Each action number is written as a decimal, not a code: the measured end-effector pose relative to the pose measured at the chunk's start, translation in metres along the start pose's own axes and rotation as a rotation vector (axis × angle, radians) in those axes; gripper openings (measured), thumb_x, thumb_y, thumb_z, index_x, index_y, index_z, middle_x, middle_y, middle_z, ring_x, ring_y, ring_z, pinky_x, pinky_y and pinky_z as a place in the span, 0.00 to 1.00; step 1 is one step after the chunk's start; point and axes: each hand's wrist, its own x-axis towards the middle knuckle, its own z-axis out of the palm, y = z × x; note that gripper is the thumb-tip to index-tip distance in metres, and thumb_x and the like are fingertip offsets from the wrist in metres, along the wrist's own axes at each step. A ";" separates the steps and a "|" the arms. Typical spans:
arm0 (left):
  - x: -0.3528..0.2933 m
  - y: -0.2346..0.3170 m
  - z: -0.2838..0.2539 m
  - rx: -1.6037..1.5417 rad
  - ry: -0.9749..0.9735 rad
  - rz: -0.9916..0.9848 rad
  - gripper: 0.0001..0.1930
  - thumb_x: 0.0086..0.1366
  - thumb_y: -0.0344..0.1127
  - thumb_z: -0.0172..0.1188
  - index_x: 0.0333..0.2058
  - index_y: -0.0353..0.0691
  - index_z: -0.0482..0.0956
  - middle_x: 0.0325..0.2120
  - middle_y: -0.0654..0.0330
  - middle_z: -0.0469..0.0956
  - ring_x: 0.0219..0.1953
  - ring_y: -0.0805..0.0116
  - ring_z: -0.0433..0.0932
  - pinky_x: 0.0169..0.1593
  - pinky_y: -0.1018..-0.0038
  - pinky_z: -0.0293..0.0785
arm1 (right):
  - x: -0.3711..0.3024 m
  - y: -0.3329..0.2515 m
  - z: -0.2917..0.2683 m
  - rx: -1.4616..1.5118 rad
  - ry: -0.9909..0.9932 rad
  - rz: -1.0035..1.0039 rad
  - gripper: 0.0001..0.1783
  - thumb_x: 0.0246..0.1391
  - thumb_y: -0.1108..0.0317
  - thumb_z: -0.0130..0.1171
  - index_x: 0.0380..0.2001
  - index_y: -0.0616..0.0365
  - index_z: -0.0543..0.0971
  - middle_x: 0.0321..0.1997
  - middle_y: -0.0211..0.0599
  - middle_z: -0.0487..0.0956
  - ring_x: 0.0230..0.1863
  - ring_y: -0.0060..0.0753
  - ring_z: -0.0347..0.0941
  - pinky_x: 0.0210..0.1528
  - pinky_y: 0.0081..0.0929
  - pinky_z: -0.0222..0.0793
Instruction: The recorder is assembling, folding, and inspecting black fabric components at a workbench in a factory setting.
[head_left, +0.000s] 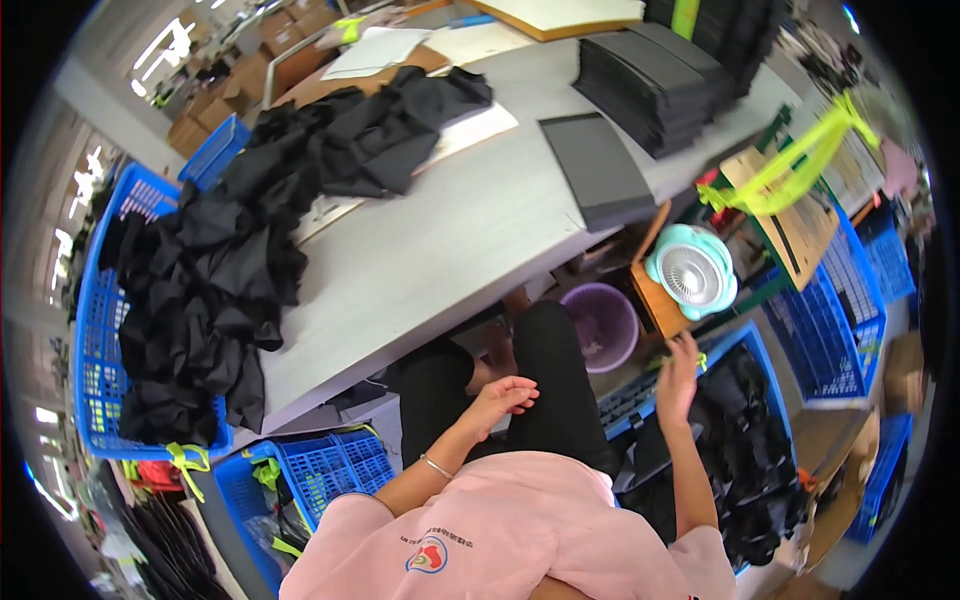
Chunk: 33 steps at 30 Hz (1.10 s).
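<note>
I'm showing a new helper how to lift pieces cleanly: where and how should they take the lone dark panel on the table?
Probably by the near short end of the dark panel, from the person's side, pinching top and underside: it lies flat, and that end appears to reach the grey table's front edge.

1 grey table [430, 240], bright lights [160, 43]

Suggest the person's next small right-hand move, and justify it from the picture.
Probably lower the right hand to the black pieces in the blue crate beside it: that hand seems empty and lies nearest them, while the left hand, also seemingly empty, is over the lap.
</note>
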 end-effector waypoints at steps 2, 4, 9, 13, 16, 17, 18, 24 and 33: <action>-0.007 0.000 -0.010 0.007 0.022 0.041 0.14 0.70 0.40 0.58 0.51 0.42 0.77 0.45 0.64 0.80 0.44 0.77 0.77 0.49 0.77 0.72 | 0.045 -0.067 0.045 0.109 -0.078 -0.199 0.16 0.55 0.82 0.54 0.48 0.63 0.77 0.62 0.54 0.70 0.61 0.54 0.70 0.63 0.38 0.66; -0.016 0.004 -0.020 -0.045 0.041 0.065 0.14 0.70 0.39 0.58 0.51 0.41 0.77 0.45 0.65 0.80 0.44 0.77 0.76 0.50 0.78 0.71 | 0.083 -0.121 0.089 0.082 -0.154 -0.459 0.16 0.54 0.83 0.55 0.48 0.63 0.77 0.62 0.51 0.71 0.60 0.52 0.71 0.61 0.36 0.68; -0.049 0.019 -0.048 -0.090 0.071 0.132 0.18 0.70 0.39 0.59 0.54 0.37 0.76 0.49 0.61 0.79 0.50 0.74 0.76 0.54 0.75 0.69 | 0.158 -0.225 0.213 0.576 -0.448 -0.381 0.18 0.58 0.77 0.57 0.52 0.61 0.75 0.59 0.45 0.73 0.51 0.38 0.78 0.47 0.30 0.75; -0.075 0.026 -0.068 -0.134 0.077 0.205 0.18 0.70 0.37 0.59 0.55 0.37 0.75 0.51 0.60 0.78 0.50 0.75 0.75 0.56 0.75 0.69 | 0.213 -0.286 0.306 1.026 -0.665 0.203 0.20 0.61 0.69 0.60 0.54 0.61 0.73 0.54 0.41 0.75 0.43 0.29 0.79 0.36 0.24 0.75; -0.090 0.046 -0.073 -0.168 0.091 0.279 0.18 0.70 0.35 0.59 0.55 0.36 0.75 0.51 0.61 0.78 0.51 0.75 0.75 0.57 0.75 0.69 | 0.250 -0.311 0.346 1.073 -0.642 0.558 0.23 0.59 0.62 0.64 0.52 0.61 0.72 0.46 0.37 0.77 0.37 0.28 0.80 0.29 0.20 0.73; -0.092 0.056 -0.076 -0.176 0.081 0.318 0.18 0.69 0.33 0.59 0.55 0.36 0.74 0.50 0.61 0.78 0.51 0.76 0.75 0.57 0.76 0.69 | 0.262 -0.306 0.358 1.137 -0.608 0.631 0.19 0.58 0.61 0.65 0.47 0.59 0.73 0.41 0.34 0.77 0.34 0.26 0.79 0.27 0.19 0.71; -0.094 0.063 -0.080 -0.184 0.091 0.327 0.18 0.69 0.33 0.59 0.55 0.36 0.74 0.50 0.61 0.78 0.51 0.76 0.75 0.57 0.76 0.69 | 0.267 -0.309 0.364 1.197 -0.579 0.706 0.15 0.58 0.61 0.66 0.42 0.57 0.75 0.36 0.31 0.78 0.31 0.25 0.78 0.25 0.18 0.68; -0.115 0.141 -0.102 0.473 0.573 0.678 0.27 0.61 0.27 0.64 0.59 0.36 0.71 0.55 0.55 0.74 0.58 0.64 0.73 0.61 0.67 0.69 | 0.196 -0.340 0.317 1.168 -0.499 0.288 0.10 0.56 0.65 0.66 0.28 0.55 0.75 0.27 0.24 0.75 0.25 0.18 0.69 0.28 0.19 0.64; -0.048 0.151 -0.092 0.811 0.686 0.989 0.26 0.58 0.23 0.56 0.58 0.37 0.72 0.56 0.48 0.73 0.59 0.51 0.72 0.63 0.58 0.65 | 0.029 -0.313 0.181 0.896 -0.464 0.092 0.11 0.68 0.70 0.47 0.41 0.67 0.77 0.39 0.30 0.77 0.39 0.17 0.70 0.42 0.20 0.68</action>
